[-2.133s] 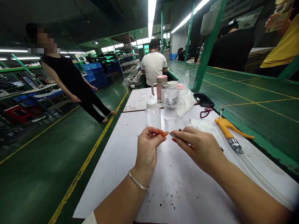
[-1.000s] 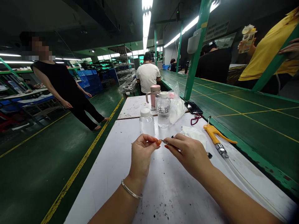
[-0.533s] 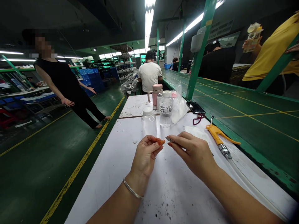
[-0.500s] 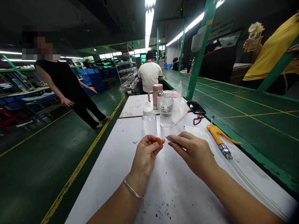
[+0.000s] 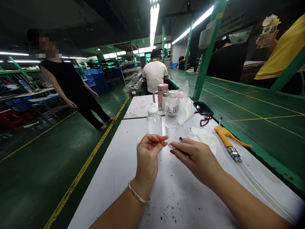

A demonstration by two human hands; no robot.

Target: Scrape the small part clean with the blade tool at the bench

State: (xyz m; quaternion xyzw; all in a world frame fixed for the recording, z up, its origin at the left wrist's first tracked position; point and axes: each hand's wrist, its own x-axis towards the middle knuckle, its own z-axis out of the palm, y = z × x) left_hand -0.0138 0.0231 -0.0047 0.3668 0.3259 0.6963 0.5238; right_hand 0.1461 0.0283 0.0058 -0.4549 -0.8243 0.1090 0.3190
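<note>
By the pinched left hand (image 5: 148, 156), the right hand (image 5: 200, 159) grips a probably light, stiff metal tool (image 5: 173, 147), best held rearward.

The left forearm (image 5: 119, 208) reaches in from the near edge, slanting far and right to an upright wrist (image 5: 143, 182); the left hand (image 5: 148, 156) has its fingers curled, thumb and forefinger pinched together at the right. The right forearm (image 5: 247, 197) slants in from the near right corner, and the right hand (image 5: 200, 157) lies back upward, its fingers pointing left in a closed grip, thumb nearest. Both sets of fingertips (image 5: 162, 143) almost meet, orange-nailed.
</note>
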